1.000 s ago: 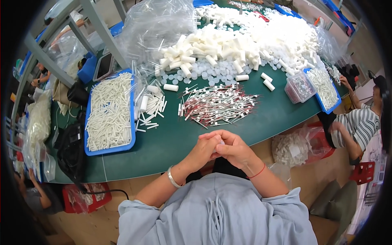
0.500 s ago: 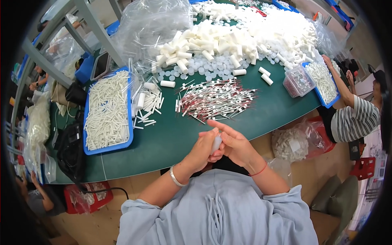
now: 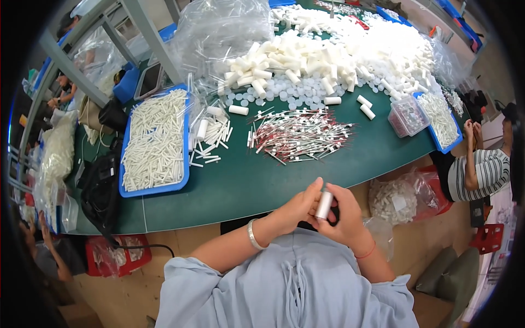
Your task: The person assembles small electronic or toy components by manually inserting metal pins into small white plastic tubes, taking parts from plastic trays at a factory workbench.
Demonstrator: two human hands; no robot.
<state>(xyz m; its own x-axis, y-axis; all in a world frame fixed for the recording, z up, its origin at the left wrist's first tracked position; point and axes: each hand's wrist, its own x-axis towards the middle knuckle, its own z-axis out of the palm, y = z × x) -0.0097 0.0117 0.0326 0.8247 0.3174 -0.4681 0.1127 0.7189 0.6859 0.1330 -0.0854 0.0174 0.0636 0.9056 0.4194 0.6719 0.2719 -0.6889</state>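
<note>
In front of my body, just off the table's near edge, a short white cylinder [image 3: 324, 205] is held between my two hands. My right hand [image 3: 348, 218] curls around it from the right, with fingers behind it and the thumb low. From the left, my left hand [image 3: 295, 212] closes in with its thumb raised and its fingers at the cylinder's lower left side. Part of those fingers is hidden. Beyond my hands, a heap of thin white tubes with red wires [image 3: 303, 134] lies on the green table [image 3: 229, 180].
On the left stands a blue tray of slim white tubes [image 3: 156, 142], with loose tubes beside it. Farther back are translucent discs [image 3: 295, 95] and piled white cylinders [image 3: 306, 57]. A clear plastic box [image 3: 409, 116] and another tray [image 3: 440, 120] stand right, near a person in stripes [image 3: 476, 175].
Both hands have moved right and slightly nearer my body, turning so the cylinder shows more. My spread right fingers have curled in. The person at right has drawn a hand back from the tray.
</note>
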